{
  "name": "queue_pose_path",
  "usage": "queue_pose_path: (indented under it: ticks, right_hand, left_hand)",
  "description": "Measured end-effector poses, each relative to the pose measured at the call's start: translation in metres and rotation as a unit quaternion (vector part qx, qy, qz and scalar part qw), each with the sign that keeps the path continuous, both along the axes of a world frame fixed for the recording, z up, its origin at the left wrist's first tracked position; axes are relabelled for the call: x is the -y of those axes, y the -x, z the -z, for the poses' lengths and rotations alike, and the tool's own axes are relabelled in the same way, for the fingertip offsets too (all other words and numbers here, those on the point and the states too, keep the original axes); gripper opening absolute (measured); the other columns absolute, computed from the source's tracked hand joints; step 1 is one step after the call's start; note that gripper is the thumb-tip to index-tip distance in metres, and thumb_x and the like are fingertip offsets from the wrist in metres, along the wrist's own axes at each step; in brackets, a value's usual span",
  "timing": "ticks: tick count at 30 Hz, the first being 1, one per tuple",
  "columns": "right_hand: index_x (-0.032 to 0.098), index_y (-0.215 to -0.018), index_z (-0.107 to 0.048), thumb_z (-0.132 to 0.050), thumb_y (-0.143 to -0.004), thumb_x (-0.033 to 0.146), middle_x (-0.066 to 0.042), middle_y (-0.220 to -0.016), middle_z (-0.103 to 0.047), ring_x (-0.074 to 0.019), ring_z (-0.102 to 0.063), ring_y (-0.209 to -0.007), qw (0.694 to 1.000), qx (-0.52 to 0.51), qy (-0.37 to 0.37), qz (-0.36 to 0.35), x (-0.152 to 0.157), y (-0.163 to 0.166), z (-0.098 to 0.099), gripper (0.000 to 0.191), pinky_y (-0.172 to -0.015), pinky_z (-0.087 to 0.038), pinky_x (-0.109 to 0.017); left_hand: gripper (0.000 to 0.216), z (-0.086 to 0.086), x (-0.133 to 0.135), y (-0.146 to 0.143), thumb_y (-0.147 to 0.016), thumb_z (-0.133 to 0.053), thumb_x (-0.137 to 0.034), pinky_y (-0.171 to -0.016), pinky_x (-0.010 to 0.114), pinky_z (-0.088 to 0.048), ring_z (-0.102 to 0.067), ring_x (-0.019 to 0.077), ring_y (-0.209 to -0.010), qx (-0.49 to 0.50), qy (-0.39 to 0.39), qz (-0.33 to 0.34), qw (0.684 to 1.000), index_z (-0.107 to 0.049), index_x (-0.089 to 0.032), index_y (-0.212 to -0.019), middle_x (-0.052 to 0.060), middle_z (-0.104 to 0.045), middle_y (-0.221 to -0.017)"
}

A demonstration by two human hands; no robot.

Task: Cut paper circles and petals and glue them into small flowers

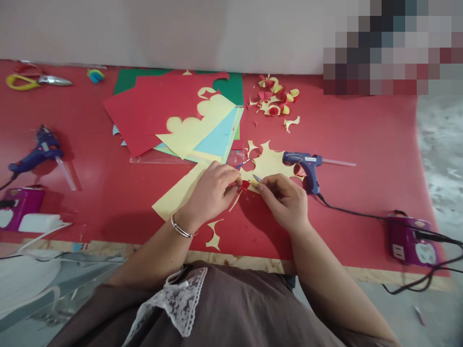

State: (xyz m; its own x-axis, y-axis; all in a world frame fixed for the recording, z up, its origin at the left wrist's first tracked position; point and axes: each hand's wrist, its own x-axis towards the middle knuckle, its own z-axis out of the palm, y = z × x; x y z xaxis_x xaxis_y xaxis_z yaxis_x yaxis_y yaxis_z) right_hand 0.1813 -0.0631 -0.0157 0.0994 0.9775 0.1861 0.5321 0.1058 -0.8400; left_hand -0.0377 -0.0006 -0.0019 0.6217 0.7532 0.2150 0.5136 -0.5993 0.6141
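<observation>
My left hand (219, 188), a bracelet at its wrist, is closed with thumb and fingertips pinching a small red paper piece (245, 185). Close by on the right, my right hand (285, 197) is closed around a slim grey pointed thing (257, 178); most of it is hidden by the fingers. A small yellow paper piece (254, 186) shows between the two hands; I cannot tell which hand, if any, grips it. Behind them lies a cut-out yellow sheet (269, 163) with scalloped edges. Another yellow sheet (177, 193) is partly under my left hand.
Red, yellow and blue paper sheets (159, 101) are stacked at the back. Small curled paper pieces (277, 96) lie beyond my right hand. One blue glue gun (307, 166) is at right, another glue gun (45, 147) at left. Yellow-handled scissors (39, 81) and purple power sockets (412, 241) also stand here.
</observation>
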Motion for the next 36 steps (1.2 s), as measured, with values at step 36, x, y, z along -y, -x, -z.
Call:
queue_pose_path:
  ticks: [36]
  right_hand:
    - [0.024,-0.098,-0.071,-0.067,-0.102,0.021,-0.002,-0.080,-0.071,-0.0139,-0.060,-0.061,0.986,0.085,-0.121,-0.073,0.004,0.003,-0.007,0.006,-0.056,-0.048,-0.028]
  left_hand:
    - [0.024,0.004,0.010,-0.018,-0.083,-0.084,-0.025,-0.075,0.024,-0.062,-0.070,0.0112,-0.077,0.351,0.432,-0.116,0.823,-0.064,-0.020,-0.094,0.000,-0.070,-0.086]
